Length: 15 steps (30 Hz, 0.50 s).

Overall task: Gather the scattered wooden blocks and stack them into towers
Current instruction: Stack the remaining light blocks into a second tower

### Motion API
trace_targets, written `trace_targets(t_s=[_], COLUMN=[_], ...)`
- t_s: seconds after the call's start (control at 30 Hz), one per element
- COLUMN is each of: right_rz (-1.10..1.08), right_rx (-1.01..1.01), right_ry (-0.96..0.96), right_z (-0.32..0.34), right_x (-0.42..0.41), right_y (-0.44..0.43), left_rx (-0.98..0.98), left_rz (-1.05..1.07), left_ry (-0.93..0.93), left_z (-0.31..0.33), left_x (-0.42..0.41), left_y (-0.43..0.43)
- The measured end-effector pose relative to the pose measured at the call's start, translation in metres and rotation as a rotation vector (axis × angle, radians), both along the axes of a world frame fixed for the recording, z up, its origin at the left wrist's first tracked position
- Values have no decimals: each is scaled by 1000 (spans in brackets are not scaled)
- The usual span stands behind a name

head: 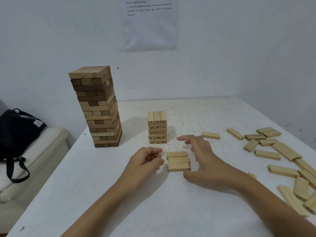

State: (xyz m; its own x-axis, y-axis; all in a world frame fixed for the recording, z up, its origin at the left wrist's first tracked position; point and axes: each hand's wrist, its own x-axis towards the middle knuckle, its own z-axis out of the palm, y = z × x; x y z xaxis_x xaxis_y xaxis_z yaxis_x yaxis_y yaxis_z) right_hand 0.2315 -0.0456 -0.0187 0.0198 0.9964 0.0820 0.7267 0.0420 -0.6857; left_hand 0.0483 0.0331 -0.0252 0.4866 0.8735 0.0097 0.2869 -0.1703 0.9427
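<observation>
Lower ctr of frame: row of three blocks (pixel 178 161) lies flat, side by side, on white table (pixel 85 194). Left hand (pixel 147 159) has fingers curled, grasping nothing, tips just beside row's left ends; right hand (pixel 201 156) is spread loose, nothing held, thumb touching nearest block's right end. Short numbered tower (pixel 157 127) stands just above row, tall tower (pixel 96 106) at ctr-left, scattered blocks (pixel 273 151) at right edge w/ single block (pixel 210 135) near right fingertips.

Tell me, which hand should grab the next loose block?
Probably the right hand: the loose blocks all lie on its side, one block just past its fingers. The left hand sits across the row of three.
</observation>
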Motion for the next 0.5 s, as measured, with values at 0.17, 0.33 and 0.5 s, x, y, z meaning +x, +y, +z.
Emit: trace_targets(t_s=[0.17,0.33,0.5], right_rz=[-84,-111,-101], right_rx=[-25,28,31], right_ry=[78,102,123], right_z=[-1,-2,2], right_x=[6,3,0], right_y=[-1,1,-1], left_rx=[64,28,-3], left_rz=[-26,-53,-8], left_ry=[37,-2,-62], left_z=[2,-1,-4], left_x=[3,7,9], left_y=[-8,-11,-15])
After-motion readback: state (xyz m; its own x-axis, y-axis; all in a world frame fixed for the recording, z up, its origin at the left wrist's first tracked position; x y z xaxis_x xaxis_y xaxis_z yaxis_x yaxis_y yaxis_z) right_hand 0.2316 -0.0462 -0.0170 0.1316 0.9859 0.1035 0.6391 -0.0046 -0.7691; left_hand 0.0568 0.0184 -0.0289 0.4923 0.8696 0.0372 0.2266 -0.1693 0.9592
